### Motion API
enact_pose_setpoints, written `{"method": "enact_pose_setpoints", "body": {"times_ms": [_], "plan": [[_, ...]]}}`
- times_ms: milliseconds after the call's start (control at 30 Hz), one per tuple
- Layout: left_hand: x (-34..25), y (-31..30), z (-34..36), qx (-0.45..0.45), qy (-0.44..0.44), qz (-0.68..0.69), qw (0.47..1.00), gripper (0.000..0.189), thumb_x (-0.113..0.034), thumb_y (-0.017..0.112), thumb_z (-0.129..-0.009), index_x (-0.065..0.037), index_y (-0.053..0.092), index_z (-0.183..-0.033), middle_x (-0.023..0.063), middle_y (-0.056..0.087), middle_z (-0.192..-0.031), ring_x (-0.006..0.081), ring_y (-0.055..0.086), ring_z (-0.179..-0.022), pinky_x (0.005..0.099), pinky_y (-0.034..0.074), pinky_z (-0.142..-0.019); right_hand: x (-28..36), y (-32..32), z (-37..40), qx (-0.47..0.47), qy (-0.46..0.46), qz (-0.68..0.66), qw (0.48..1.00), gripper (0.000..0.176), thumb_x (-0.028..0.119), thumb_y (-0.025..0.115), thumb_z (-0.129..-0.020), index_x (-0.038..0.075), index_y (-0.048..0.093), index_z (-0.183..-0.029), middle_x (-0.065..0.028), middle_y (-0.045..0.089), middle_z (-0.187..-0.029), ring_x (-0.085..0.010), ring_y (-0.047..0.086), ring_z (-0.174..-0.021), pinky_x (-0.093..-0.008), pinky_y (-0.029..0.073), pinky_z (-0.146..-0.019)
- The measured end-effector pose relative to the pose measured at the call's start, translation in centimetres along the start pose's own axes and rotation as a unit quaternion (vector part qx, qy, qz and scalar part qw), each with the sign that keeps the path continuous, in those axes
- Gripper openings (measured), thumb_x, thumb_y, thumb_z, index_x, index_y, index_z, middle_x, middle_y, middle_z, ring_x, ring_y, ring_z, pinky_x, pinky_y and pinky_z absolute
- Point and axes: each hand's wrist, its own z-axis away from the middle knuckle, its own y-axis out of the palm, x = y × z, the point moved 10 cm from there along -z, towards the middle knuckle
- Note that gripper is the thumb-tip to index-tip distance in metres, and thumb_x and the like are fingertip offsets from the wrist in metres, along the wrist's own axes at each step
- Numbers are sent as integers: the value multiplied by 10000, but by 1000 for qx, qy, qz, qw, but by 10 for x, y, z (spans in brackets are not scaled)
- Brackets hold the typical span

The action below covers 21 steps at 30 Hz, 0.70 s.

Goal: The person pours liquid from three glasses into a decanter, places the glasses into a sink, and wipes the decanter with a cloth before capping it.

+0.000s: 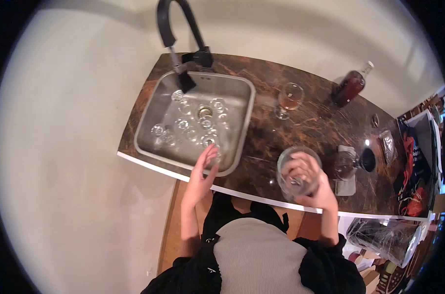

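Note:
My left hand [203,171] is over the near rim of the steel sink [244,115], fingers stretched out and thumb apart, holding nothing that I can see. Close to its fingertips a small clear glass [209,140] lies among several others in the sink. On the right, my right hand [310,181] is closed on a round clear glass bowl [284,162] at the counter's near edge. Its fingers curl over the inside of the bowl, with the thumb low at the near side. Motion blurs this hand, and the bowl's inside is partly hidden.
A black tap [195,36] arches over the sink. On the dark marbled counter [261,132] stand a stemmed glass with amber liquid [290,100], a bottle of dark red liquid [351,87], and a glass vessel [345,165] on a white cloth. A box of goods [413,161] is at the right end.

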Motion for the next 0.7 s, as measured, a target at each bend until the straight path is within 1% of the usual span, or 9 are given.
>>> {"method": "enact_pose_setpoints", "body": {"times_ms": [33, 67, 167, 200, 300, 433, 467, 567, 700], "plan": [[6, -26, 4, -22, -3, 2, 1000, 605, 73, 567, -951, -54, 373, -1510, 136, 522, -1419, 212, 514, -1293, 350, 404, -1095, -14, 18, -22, 13, 7, -5, 1000, 959, -33, 811, -623, 8, 354, -1465, -129, 594, -1215, -183, 597, -1043, -316, 502, -905], [11, -54, 10, -58, -15, 11, 998, 580, 77, 561, -952, -49, 399, -1494, 130, 539, -1401, 212, 528, -1282, 346, 411, -1088, -22, 36, -43, 21, 5, -1, 1000, 867, -85, 754, -712, 29, 361, -1477, -103, 598, -1207, -163, 596, -1056, -313, 513, -899], [45, -133, 28, -132, -57, 9, 990, 536, 65, 550, -964, -46, 426, -1474, 126, 551, -1392, 205, 537, -1276, 339, 418, -1080, -60, 84, -98, 31, 65, -24, 997, 834, -40, 730, -756, 42, 345, -1492, -111, 590, -1223, -183, 623, -1003, -308, 540, -843], [59, -158, 32, -151, -50, 5, 987, 489, 38, 542, -984, -44, 447, -1456, 129, 559, -1382, 199, 544, -1271, 332, 421, -1077, -72, 99, -113, 60, 62, -11, 996, 767, -64, 670, -817, 65, 345, -1500, -75, 592, -1207, -160, 626, -996, -279, 557, -804], [74, -212, 44, -187, -91, -11, 978, 461, 16, 543, -995, -38, 461, -1445, 143, 569, -1371, 200, 548, -1271, 330, 416, -1081, -102, 140, -159, 49, 100, 28, 993, 748, -20, 690, -841, 88, 355, -1500, -61, 593, -1190, -145, 625, -949, -282, 556, -783], [82, -251, 47, -182, -62, 10, 981, 415, -52, 530, -1022, -17, 474, -1432, 150, 570, -1372, 218, 539, -1287, 343, 400, -1102, -140, 179, -221, 5, 93, 83, 992, 731, 98, 717, -907, 108, 313, -1516, -90, 600, -1169, -112, 607, -893, -260, 523, -704], [85, -257, 45, -174, -69, 9, 982, 415, -63, 528, -1025, -13, 471, -1433, 150, 568, -1374, 220, 537, -1290, 347, 400, -1104, -142, 187, -238, -10, 106, 93, 990, 738, 171, 753, -901, 65, 317, -1487, -104, 618, -1129, -101, 608, -884, -240, 503, -698], [87, -270, 40, -159, -87, 16, 983, 416, -88, 525, -1031, -4, 464, -1434, 151, 564, -1380, 226, 532, -1296, 355, 399, -1108, -132, 212, -296, -42, 124, 173, 976, 815, 356, 809, -848, 10, 351, -1427, -117, 629, -1050, -129, 610, -832, -266, 501, -713], [86, -283, 39, -168, -91, 42, 981, 416, -104, 522, -1035, -2, 462, -1434, 151, 559, -1387, 229, 531, -1295, 354, 398, -1108, -179, 228, -396, 19, 78, 418, 905, 962, 561, 809, -759, -29, 377, -1384, -187, 664, -1084, -238, 683, -860, -354, 545, -750]]}}
